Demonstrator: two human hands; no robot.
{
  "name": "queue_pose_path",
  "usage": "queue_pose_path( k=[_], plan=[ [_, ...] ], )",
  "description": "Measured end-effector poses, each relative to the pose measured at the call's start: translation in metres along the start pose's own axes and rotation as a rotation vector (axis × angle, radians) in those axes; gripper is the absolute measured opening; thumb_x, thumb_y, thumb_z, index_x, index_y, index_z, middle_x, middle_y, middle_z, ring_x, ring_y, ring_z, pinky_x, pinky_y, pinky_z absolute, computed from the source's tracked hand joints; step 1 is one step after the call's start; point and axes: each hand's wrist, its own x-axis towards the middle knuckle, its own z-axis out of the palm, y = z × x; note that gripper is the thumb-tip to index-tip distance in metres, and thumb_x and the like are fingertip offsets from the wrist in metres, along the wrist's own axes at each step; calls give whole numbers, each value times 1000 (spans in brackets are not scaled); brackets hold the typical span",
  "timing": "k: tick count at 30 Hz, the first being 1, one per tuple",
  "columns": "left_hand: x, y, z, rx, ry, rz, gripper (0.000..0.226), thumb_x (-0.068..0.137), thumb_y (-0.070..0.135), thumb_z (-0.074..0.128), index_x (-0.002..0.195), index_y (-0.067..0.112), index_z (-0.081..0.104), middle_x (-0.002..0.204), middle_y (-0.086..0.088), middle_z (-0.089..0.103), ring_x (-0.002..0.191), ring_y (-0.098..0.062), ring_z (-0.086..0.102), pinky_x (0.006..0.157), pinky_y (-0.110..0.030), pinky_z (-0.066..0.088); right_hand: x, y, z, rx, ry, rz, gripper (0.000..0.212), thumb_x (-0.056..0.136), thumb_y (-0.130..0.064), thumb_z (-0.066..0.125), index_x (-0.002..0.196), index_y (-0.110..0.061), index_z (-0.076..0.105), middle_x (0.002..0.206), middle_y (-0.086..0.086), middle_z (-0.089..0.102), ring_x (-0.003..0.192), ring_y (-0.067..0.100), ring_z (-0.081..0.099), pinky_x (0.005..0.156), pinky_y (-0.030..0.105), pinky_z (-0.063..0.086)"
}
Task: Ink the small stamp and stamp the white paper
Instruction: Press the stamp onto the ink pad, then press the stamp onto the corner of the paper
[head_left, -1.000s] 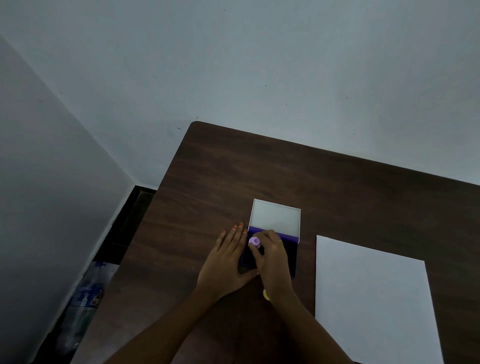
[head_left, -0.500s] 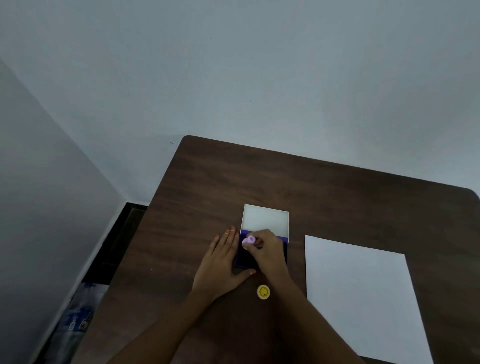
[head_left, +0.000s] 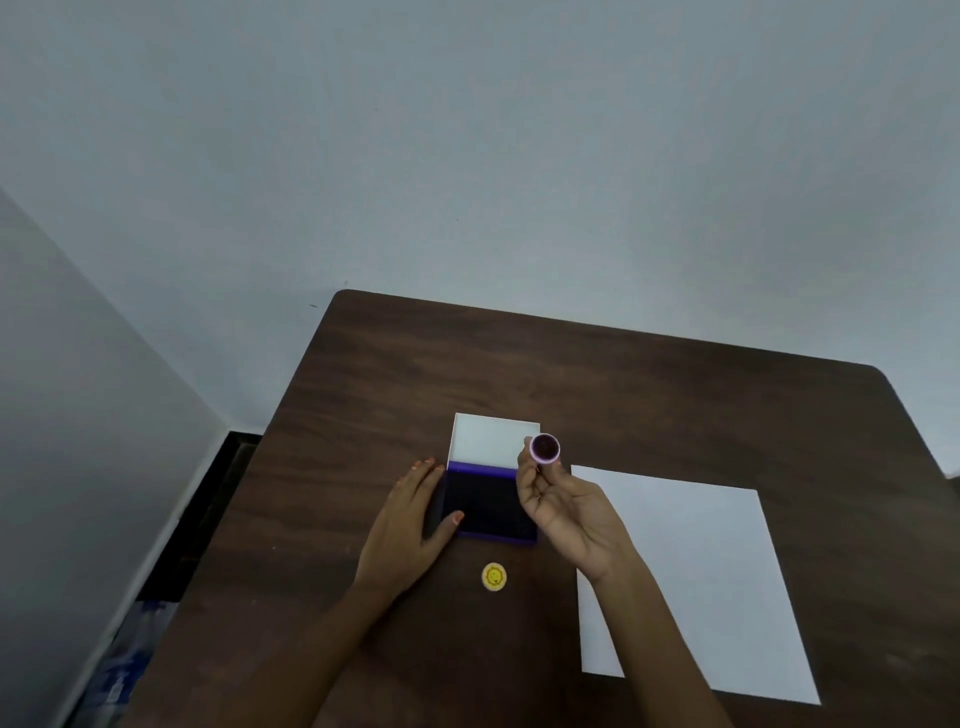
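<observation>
My right hand (head_left: 566, 506) holds the small round purple stamp (head_left: 544, 448) by its fingertips, lifted above the ink pad's right edge, its dark inked face turned up toward me. The ink pad (head_left: 488, 506) lies open on the brown table (head_left: 649, 395), its dark purple pad exposed and its white lid (head_left: 491, 439) folded back behind it. My left hand (head_left: 415, 519) rests flat against the pad's left side, thumb on its front corner. The white paper (head_left: 691, 571) lies to the right of the pad, blank.
A small round yellow smiley cap (head_left: 493, 577) lies on the table just in front of the ink pad. The table's left edge drops to a dark floor gap (head_left: 208, 499) beside a grey wall. A blue printed bag (head_left: 124, 670) lies on the floor.
My right hand has lifted the stamp off the ink pad and turned its face upward, moving it right. The left hand stays against the pad. The camera view has shifted.
</observation>
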Motion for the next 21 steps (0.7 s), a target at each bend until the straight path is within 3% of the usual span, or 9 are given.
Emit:
queue_pose_path(
  k=[2, 4, 6, 10, 12, 15, 17, 21],
  plan=[
    [1, 6, 1, -58, 71, -74, 56, 89, 29, 56, 138, 14, 33, 149, -7, 30, 137, -16, 22, 108, -35, 23, -5, -4, -2, 0, -22, 2, 72, 27, 18, 85, 94, 8, 61, 83, 23, 72, 82, 27, 65, 60, 32, 60],
    [4, 17, 4, -37, 169, -108, 48, 90, 22, 56, 133, 12, 39, 145, -10, 38, 134, -20, 29, 108, -37, 24, -10, -9, -5, -13, 1, 1, 60, 45, 13, 81, 100, 6, 59, 84, 22, 72, 81, 26, 66, 61, 31, 60],
    [10, 36, 10, 23, 215, -30, 42, 86, 13, 60, 127, 9, 47, 136, -13, 48, 130, -24, 37, 107, -37, 24, -15, -17, -6, -65, 38, -30, 37, 63, 4, 66, 99, 3, 60, 86, 20, 71, 86, 24, 63, 62, 29, 60],
    [9, 88, 40, 13, 75, 187, 36, 84, 10, 62, 119, 12, 55, 128, -9, 56, 125, -22, 45, 106, -31, 25, -27, -41, -11, -193, 10, -167, 20, 68, -7, 61, 85, -4, 72, 86, 13, 75, 83, 22, 70, 67, 26, 60],
    [1, 106, 63, 23, -56, 282, 39, 89, 20, 56, 127, 16, 49, 138, -7, 48, 132, -20, 36, 112, -35, 20, -30, -53, -14, -248, 44, -244, 18, 69, -10, 62, 84, -7, 72, 83, 10, 76, 78, 19, 72, 65, 25, 60],
    [-7, 127, 96, 86, -223, 335, 58, 92, 44, 44, 142, 24, 23, 154, 0, 15, 140, -15, 1, 110, -37, -5, -34, -78, -23, -383, 146, -375, 16, 85, -9, 53, 87, -11, 69, 85, 5, 74, 76, 14, 72, 68, 20, 57],
    [-9, 133, 110, 120, -256, 314, 72, 88, 57, 41, 144, 29, 6, 153, 5, -5, 136, -12, -15, 108, -39, -13, -35, -91, -31, -447, 191, -406, 19, 88, -10, 51, 86, -13, 70, 86, 2, 73, 77, 12, 72, 70, 18, 56],
    [-11, 131, 119, 178, -295, 250, 84, 80, 70, 36, 137, 33, -14, 148, 6, -18, 136, -16, -16, 107, -41, -16, -32, -99, -47, -678, 274, -400, 18, 87, -15, 55, 100, -10, 67, 100, 2, 71, 93, 14, 69, 75, 19, 56]
  ],
)
